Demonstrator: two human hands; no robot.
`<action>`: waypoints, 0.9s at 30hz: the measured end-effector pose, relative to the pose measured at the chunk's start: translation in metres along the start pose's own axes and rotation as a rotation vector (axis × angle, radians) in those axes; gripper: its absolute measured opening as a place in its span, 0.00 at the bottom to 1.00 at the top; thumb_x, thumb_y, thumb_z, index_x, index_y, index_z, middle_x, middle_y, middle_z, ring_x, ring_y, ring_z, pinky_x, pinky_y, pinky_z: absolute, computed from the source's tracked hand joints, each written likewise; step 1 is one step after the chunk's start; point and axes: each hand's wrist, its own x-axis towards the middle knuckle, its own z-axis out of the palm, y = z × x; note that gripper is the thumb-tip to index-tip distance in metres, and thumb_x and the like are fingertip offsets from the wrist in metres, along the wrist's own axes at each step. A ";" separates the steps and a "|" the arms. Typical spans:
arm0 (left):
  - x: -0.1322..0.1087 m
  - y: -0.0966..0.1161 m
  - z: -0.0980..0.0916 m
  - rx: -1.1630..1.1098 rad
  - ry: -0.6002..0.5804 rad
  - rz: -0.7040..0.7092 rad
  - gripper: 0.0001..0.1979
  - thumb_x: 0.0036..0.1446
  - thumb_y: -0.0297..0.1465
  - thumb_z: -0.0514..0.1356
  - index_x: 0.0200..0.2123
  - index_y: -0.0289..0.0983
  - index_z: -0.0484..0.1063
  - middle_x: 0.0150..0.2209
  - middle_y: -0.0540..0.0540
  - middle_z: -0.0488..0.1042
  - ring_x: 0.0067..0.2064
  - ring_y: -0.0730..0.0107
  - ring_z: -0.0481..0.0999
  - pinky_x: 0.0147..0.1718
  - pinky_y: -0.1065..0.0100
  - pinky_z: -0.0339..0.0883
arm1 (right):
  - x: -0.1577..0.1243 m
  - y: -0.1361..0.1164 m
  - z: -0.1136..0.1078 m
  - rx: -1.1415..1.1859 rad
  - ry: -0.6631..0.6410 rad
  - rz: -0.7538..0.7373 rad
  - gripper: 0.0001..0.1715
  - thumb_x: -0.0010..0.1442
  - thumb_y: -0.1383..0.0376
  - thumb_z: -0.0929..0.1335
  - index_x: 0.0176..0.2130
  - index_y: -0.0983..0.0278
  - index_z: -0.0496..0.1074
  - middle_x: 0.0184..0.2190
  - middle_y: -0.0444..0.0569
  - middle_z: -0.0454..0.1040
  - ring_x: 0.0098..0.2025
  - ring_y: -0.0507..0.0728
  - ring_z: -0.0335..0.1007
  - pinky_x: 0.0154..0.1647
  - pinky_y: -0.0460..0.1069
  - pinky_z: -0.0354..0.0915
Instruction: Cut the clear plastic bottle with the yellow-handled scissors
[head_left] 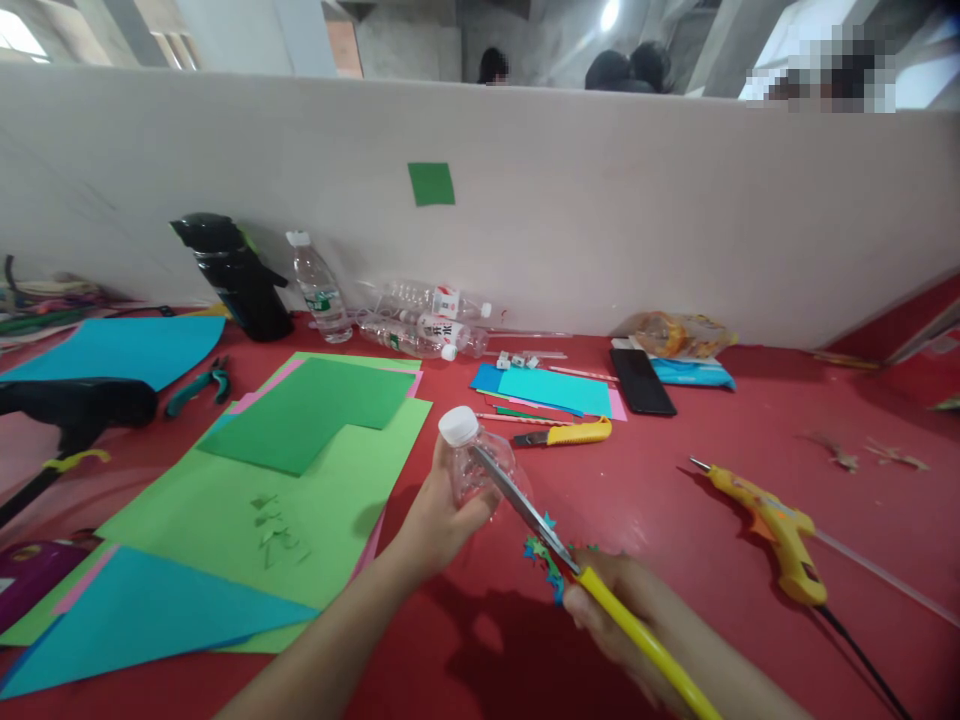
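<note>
My left hand [436, 520] is closed around a clear plastic bottle [504, 452] with a white cap [459, 426], tilted above the red table. Its lower part is partly hidden, so I cannot tell its full length. In my right hand [619, 600] are scissors [634, 630] with yellow handles, seen nearly edge-on. Their metal blades lie across the near side of the bottle, tips just below the cap; whether they cut into it I cannot tell. Small blue and green paper pieces [553, 578] lie beneath the blades, partly hidden by my right hand.
A yellow glue gun [780, 540] with a cord lies at right. A yellow utility knife [577, 432] and a black phone [643, 382] lie beyond the bottle. Green paper sheets [330, 420] cover the left. Clear bottles [319, 285] stand and lie along the white partition [562, 210].
</note>
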 end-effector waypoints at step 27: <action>0.012 0.020 -0.009 -0.521 0.226 -0.196 0.29 0.46 0.33 0.69 0.51 0.44 0.62 0.44 0.47 0.73 0.46 0.61 0.76 0.46 0.59 0.71 | 0.000 -0.002 -0.009 0.121 -0.087 0.177 0.38 0.52 0.28 0.59 0.29 0.59 0.58 0.14 0.33 0.52 0.12 0.46 0.46 0.12 0.43 0.47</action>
